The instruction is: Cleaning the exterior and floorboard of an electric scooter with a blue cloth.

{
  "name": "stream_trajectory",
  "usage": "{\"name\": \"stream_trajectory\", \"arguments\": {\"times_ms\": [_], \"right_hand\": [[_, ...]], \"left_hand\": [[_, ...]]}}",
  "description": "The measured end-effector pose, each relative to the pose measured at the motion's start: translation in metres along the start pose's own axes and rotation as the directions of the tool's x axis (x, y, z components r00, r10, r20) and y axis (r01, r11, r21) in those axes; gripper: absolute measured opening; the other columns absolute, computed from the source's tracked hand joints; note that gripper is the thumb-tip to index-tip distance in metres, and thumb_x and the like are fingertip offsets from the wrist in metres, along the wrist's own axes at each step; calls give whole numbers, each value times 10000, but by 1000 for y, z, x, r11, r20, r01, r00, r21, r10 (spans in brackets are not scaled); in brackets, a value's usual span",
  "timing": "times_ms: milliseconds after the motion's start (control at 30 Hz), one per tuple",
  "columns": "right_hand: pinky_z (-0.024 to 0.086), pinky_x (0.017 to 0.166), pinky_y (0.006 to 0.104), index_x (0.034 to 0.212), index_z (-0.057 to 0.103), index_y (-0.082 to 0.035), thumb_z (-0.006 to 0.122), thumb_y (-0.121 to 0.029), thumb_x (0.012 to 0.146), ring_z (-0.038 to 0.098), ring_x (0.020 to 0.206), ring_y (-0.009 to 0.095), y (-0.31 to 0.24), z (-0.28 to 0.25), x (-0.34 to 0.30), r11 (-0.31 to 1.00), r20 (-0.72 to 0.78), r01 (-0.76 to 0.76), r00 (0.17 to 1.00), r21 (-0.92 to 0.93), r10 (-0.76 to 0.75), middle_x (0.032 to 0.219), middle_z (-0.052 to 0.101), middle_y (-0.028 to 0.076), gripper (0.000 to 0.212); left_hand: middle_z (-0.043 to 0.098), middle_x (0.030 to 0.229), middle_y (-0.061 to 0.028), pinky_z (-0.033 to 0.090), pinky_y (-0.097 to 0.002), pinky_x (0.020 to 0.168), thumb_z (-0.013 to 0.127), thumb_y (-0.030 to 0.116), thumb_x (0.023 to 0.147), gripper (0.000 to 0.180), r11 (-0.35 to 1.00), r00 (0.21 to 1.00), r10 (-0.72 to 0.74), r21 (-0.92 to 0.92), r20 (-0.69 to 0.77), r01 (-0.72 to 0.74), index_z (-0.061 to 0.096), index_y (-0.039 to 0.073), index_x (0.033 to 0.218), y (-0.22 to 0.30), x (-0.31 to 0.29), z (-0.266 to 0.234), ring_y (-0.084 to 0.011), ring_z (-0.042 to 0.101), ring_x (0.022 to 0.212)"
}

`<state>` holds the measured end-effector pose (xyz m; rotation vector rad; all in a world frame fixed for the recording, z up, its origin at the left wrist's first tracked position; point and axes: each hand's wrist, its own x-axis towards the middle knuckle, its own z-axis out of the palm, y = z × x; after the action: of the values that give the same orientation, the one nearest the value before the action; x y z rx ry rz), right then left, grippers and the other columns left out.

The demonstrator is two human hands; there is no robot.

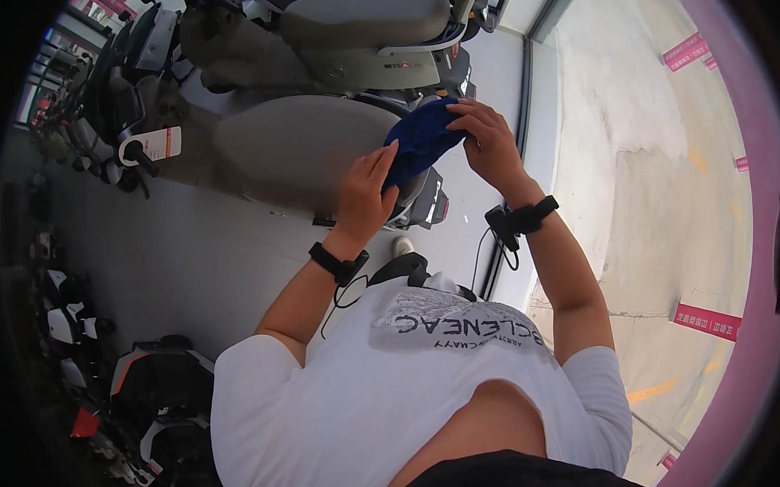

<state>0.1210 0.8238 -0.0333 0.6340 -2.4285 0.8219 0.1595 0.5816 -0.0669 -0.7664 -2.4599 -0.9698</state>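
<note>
A dark blue cloth (423,140) is stretched between my two hands above the rear end of a scooter's grey-beige seat (295,141). My left hand (368,191) grips its near left edge between fingers and thumb. At its far right end, my right hand (488,142) pinches the cloth with bent fingers. The cloth hides part of the scooter's tail, whose rear light (443,209) shows just below it. Each wrist wears a black strap with a small device and a cable.
Beyond stands a second scooter (363,19), close alongside. A white tag (163,143) hangs at the near scooter's handlebar. More scooters (161,390) line the lower left. A glass wall with a dark frame (521,119) runs on my right, pavement outside. My shoe (403,246) is on the grey floor.
</note>
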Motion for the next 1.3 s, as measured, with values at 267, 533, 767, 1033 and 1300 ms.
{"name": "stream_trajectory", "arguments": {"times_ms": [267, 533, 767, 1033, 1300], "right_hand": [[209, 1160, 516, 1301, 511, -113, 644, -216, 845, 313, 1398, 333, 28, 41, -1, 963, 474, -147, 880, 225, 24, 1411, 468, 120, 486], [209, 1138, 565, 1208, 615, -131, 595, -375, 894, 421, 1311, 316, 73, 69, 60, 974, 674, 6, 722, 225, -160, 1318, 550, 88, 398], [452, 925, 424, 975, 722, -49, 554, -423, 891, 664, 860, 342, 74, 112, 126, 996, 925, 3, 369, 93, -88, 864, 695, 170, 419], [369, 1062, 429, 1122, 674, -95, 594, -302, 902, 594, 1133, 261, 85, 81, 101, 803, 710, 373, 386, 464, -589, 1193, 648, 96, 312], [294, 1104, 462, 1140, 679, -163, 608, -304, 913, 517, 1245, 220, 105, 72, 118, 883, 738, 334, 493, 329, -461, 1206, 648, 65, 276]], "left_hand": [[351, 1436, -263, 390, -487, 1020, 585, 153, 886, 571, 986, 961, -142, -56, 237, 160, 402, 27, 1412, 0, -12, 40, -454, 456, 1202], [518, 1278, -270, 417, -411, 984, 502, 321, 968, 580, 639, 696, -620, -283, 361, 716, 330, 16, 1431, -10, 17, 61, -423, 527, 1163], [646, 1089, -203, 448, -354, 894, 383, 505, 997, 603, 300, 371, -839, -230, 399, 926, 539, -31, 1224, -18, 35, 73, -286, 616, 973], [635, 1134, -190, 461, -450, 849, 583, 298, 917, 394, 550, 547, -835, 77, 54, 832, 584, 62, 1232, 49, 26, 57, -367, 592, 1031], [556, 1286, -214, 444, -428, 954, 549, 316, 947, 528, 615, 622, -783, 169, 13, 771, 429, 99, 1412, 46, 25, 66, -372, 556, 1132]]}}
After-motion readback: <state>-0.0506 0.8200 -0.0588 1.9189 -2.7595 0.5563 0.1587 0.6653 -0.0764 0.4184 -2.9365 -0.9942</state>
